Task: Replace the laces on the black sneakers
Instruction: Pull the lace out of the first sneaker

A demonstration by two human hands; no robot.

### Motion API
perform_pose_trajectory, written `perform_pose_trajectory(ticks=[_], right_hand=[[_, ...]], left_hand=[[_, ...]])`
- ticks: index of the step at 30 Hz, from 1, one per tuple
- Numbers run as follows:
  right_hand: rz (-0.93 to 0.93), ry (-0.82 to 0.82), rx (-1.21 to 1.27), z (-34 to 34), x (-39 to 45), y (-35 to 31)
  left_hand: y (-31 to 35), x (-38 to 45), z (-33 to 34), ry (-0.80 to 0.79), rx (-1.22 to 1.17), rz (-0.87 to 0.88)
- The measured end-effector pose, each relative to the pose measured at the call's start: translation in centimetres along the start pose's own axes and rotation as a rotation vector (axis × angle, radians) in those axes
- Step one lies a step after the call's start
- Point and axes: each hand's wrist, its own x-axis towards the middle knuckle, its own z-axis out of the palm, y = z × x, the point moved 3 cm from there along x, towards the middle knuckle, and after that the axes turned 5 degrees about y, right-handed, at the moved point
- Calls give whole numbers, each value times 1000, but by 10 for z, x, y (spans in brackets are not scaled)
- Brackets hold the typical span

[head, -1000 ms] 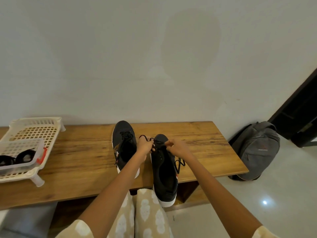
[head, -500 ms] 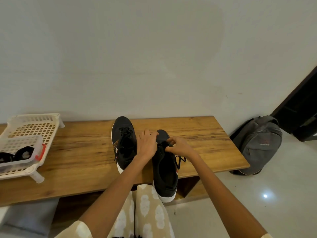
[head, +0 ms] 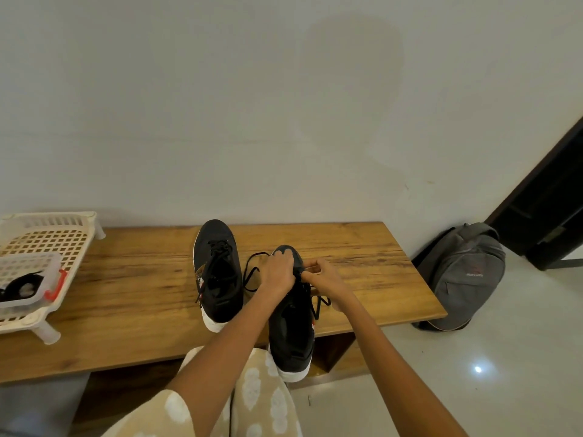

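Note:
Two black sneakers with white soles stand on a wooden bench. The left sneaker is laced and stands alone. The right sneaker hangs over the bench's front edge, heel toward me. My left hand lies over its toe end with fingers curled on the black lace, which loops out to the left. My right hand pinches the lace at the eyelets. More lace trails under my right wrist.
A white plastic rack stands at the bench's left end and carries a clear box with dark laces inside. A grey backpack leans on the wall at the right. A dark doorway is beyond it.
My left hand has slid a little to the right over the toe and a lace loop has come out on its left side. The right hand stays at the eyelets.

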Motion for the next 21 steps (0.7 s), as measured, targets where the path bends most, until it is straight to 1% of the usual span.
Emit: perform_pose_trajectory(ticks=[4,6,8,9,11,12,15,18,20,21], right_hand=[[-2,-5,54,-1,4,7],[-8,-3,69,-1,4,9],[-40,4,24,-1,3,7],[-66,1,-16,0,3,6],[-128,-8,-130,3,3,0],[-159,-12,-201,5,4,-3],[-280,-29,-464,10,11,-16],[-353,-10,-740,15,16,-27],[-347,22,-838,16,16,-37],[-346,39,-845,16,17,-43]], left_hand=[[-10,-3,8,118,-74,11],[-18,-5,12,157,-200,-33],[-29,-5,12,204,-410,-153],[-34,-6,12,218,-535,-246],[-43,-7,13,220,-773,-434],[-45,-7,14,213,-864,-501],[-47,-7,20,211,-1106,-644],[-48,-8,22,226,-1194,-704],[-47,-9,23,219,-1203,-692],[-45,-9,24,210,-1213,-660]])
